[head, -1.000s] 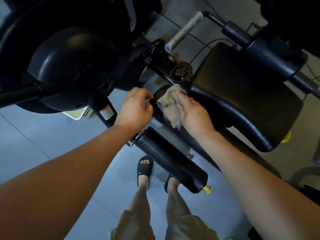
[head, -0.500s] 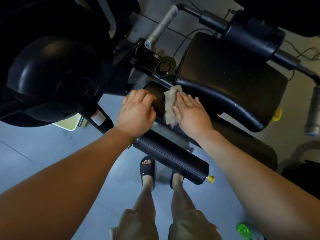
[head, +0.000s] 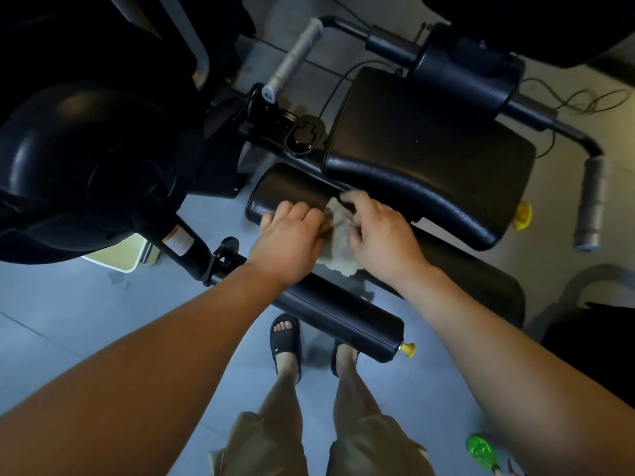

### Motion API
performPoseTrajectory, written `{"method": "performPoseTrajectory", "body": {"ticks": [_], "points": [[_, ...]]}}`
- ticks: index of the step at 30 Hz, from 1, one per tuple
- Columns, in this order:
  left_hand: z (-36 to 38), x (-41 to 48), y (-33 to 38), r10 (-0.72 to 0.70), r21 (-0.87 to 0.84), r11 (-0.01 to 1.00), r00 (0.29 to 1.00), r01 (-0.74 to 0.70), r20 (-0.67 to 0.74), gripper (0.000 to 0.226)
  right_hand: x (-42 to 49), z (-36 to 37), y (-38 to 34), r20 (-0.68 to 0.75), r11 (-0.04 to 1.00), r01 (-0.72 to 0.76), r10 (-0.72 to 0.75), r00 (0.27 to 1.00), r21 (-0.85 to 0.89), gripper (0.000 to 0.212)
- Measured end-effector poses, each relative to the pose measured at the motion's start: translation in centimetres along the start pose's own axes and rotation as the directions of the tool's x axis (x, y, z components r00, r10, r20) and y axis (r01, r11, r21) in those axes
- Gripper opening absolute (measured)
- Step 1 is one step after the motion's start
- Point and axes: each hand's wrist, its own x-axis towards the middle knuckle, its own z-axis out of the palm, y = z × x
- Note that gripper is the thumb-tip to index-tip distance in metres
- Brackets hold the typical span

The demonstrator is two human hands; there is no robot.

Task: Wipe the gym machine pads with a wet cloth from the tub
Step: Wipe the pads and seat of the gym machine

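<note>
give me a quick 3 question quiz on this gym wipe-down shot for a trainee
1. True or false: the crumpled beige cloth lies on the wide flat black seat pad.
2. The end cap on the lower black roller pad is: A red, B yellow, C blue.
3. Fill the gap: the cloth sits ___ the left hand and the right hand.
Key: 1 false, it lies on the upper black cylindrical roller pad; 2 B; 3 between.
</note>
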Motion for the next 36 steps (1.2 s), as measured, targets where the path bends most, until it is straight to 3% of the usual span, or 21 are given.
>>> {"method": "performPoseTrajectory", "body": {"ticks": [2, 4, 6, 9, 12, 14, 16, 19, 21, 23, 26, 27, 29, 31, 33, 36], "points": [[-0.1, 0.1, 0.4, 0.033, -0.096, 0.995, 0.999, -0.035, -0.023, 0.021, 0.7, -1.4, -0.1, 0.24, 0.997, -0.077, 0.069, 0.968, 0.026, 0.067], [-1.0, 0.1, 0.8, 0.014, -0.278, 0.96, 0.999, -0.028, -0.051, 0.017, 1.2, -2.2, -0.1, 0.312, 0.989, -0.137, 0.115, 0.943, 0.05, 0.045], [-2.3, 0.1, 1.2, -0.042, -0.435, 0.9, 0.999, 0.036, -0.002, 0.014, 1.3, -2.9, 0.0, 0.236, 0.972, -0.184, 0.147, 0.961, 0.144, 0.016], [-4.2, 0.6, 1.5, -0.18, -0.589, 0.791, 0.983, 0.162, 0.029, 0.017, 1.6, -3.8, -0.1, 0.099, 0.942, -0.162, 0.139, 0.985, 0.294, 0.013], [-6.0, 1.5, 1.4, -0.277, -0.698, 0.694, 0.96, 0.178, -0.031, 0.015, 1.7, -5.4, -0.4, -0.183, 0.953, -0.003, 0.061, 0.981, 0.303, 0.015], [-6.6, 1.7, 1.1, -0.216, -0.605, 0.793, 0.963, 0.077, -0.16, 0.014, 1.3, -5.9, -0.1, -0.284, 0.971, 0.076, -0.008, 0.959, 0.229, 0.018], [-6.1, 1.5, 0.8, -0.055, -0.434, 0.9, 0.978, -0.039, -0.203, 0.017, 0.5, -5.5, 0.8, -0.22, 0.985, 0.096, -0.064, 0.973, 0.141, 0.02], [-4.1, 0.1, 0.3, 0.121, -0.284, 0.952, 0.993, -0.114, 0.006, 0.018, -1.4, -4.1, 2.4, 0.067, 0.995, 0.092, -0.094, 0.993, 0.032, 0.018], [-2.9, -1.0, 0.2, 0.177, -0.268, 0.953, 0.979, -0.145, 0.101, 0.016, -2.7, -3.3, 3.2, 0.166, 0.993, 0.106, -0.112, 0.98, 0.046, 0.015], [-2.6, -1.4, 0.4, 0.131, -0.294, 0.951, 0.987, -0.098, 0.097, 0.015, -2.9, -3.3, 3.4, 0.168, 0.989, 0.059, -0.081, 0.982, 0.133, 0.01], [-2.9, -0.5, 0.6, 0.003, -0.32, 0.947, 0.994, 0.032, 0.108, 0.019, -1.5, -3.7, 2.9, 0.171, 0.96, -0.15, 0.111, 0.979, 0.237, 0.004], [-3.0, -0.1, 0.5, -0.046, -0.326, 0.942, 0.994, 0.076, 0.099, 0.02, -0.9, -3.6, 2.8, 0.149, 0.96, -0.19, 0.161, 0.976, 0.204, 0.007], [-2.9, 0.7, 0.4, -0.138, -0.321, 0.935, 0.988, 0.152, 0.065, 0.023, 0.0, -3.1, 2.3, 0.047, 0.977, -0.213, 0.214, 0.976, -0.022, 0.029], [-2.6, 1.2, 0.1, -0.15, -0.277, 0.947, 0.986, 0.163, 0.066, 0.022, 0.1, -2.7, 1.2, -0.092, 0.968, -0.189, 0.175, 0.98, -0.166, 0.04], [-2.2, 1.2, -0.3, -0.111, -0.228, 0.964, 0.988, 0.134, 0.109, 0.016, -0.1, -2.1, -0.4, -0.124, 0.983, -0.128, 0.112, 0.986, -0.129, 0.034], [-1.7, 0.7, -1.1, -0.094, -0.231, 0.966, 0.99, 0.116, 0.102, 0.015, -0.2, -0.3, -2.1, -0.008, 0.979, -0.174, 0.174, 0.985, -0.107, 0.047]]}}
